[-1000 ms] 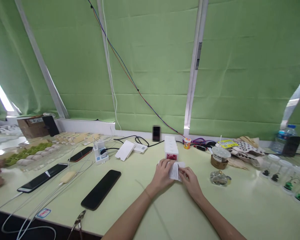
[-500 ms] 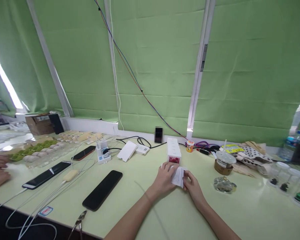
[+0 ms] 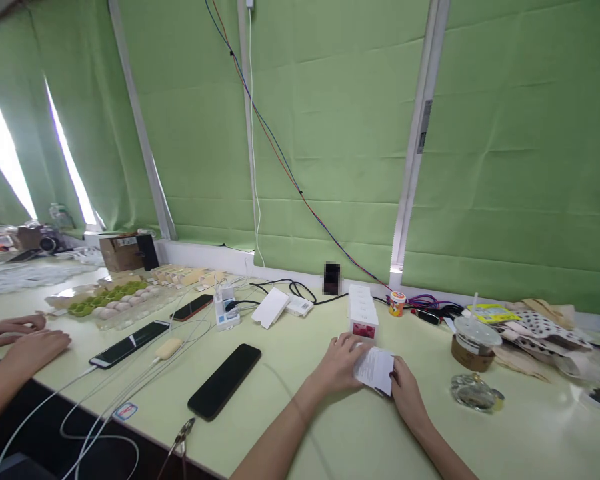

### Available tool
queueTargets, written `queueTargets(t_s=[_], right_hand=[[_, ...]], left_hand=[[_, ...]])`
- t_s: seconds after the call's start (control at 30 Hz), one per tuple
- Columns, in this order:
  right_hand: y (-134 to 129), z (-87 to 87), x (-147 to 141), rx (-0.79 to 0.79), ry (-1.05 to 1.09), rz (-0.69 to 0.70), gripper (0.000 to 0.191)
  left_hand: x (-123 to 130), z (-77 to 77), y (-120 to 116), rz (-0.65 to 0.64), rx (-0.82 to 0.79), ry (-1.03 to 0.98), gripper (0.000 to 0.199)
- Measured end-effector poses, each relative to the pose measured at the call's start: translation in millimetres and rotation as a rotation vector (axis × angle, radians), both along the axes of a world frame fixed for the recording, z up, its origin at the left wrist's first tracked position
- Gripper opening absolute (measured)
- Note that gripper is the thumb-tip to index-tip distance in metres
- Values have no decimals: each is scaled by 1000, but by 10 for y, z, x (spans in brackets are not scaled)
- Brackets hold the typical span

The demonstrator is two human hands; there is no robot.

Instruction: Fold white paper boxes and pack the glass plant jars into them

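Observation:
Both hands are on a small white printed box [image 3: 375,369] in front of me, with lines of fine text on the face that shows. My left hand [image 3: 341,363] is wrapped over its left side, fingers curled at the far edge. Thumb and fingers of my right hand [image 3: 407,395] grip the right end. Just beyond the hands stands a row of similar white boxes [image 3: 361,305], the nearest with a red picture on its front. Part of the held box is hidden behind my left fingers.
To the left lie a black phone [image 3: 225,381], charging cables and a power strip [image 3: 226,310]. Another person's hands [image 3: 35,347] rest at the far left, near an egg tray [image 3: 113,300]. On the right are a lidded cup [image 3: 475,340] and a glass dish [image 3: 473,392].
My view has swung left, so everything sits farther right and the other person's hands show more. The held box has tilted, showing more of its printed face.

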State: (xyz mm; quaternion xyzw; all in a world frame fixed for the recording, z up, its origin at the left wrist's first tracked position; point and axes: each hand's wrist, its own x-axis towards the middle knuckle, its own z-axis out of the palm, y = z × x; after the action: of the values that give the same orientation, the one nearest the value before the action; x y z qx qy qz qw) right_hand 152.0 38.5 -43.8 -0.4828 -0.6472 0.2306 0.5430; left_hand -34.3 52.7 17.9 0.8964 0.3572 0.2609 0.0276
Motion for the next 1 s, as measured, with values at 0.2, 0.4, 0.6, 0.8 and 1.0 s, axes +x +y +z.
queueTargets(t_s=[0.2, 0.4, 0.6, 0.8, 1.0], right_hand=[[34, -35, 81, -39, 4, 3, 33], [68, -25, 226, -118, 21, -11, 40], [74, 47, 295, -185, 68, 17, 30], [90, 118, 329, -288, 66, 143, 24], [106, 120, 414, -373, -16, 188, 21]], left_hand=[[-94, 79, -1, 7, 49, 98, 71], [-313, 100, 83, 121, 53, 91, 68], [-569, 153, 207, 286, 68, 42, 57], [-793, 266, 285, 237, 41, -165, 64], [-776, 312, 281, 85, -276, -882, 66]])
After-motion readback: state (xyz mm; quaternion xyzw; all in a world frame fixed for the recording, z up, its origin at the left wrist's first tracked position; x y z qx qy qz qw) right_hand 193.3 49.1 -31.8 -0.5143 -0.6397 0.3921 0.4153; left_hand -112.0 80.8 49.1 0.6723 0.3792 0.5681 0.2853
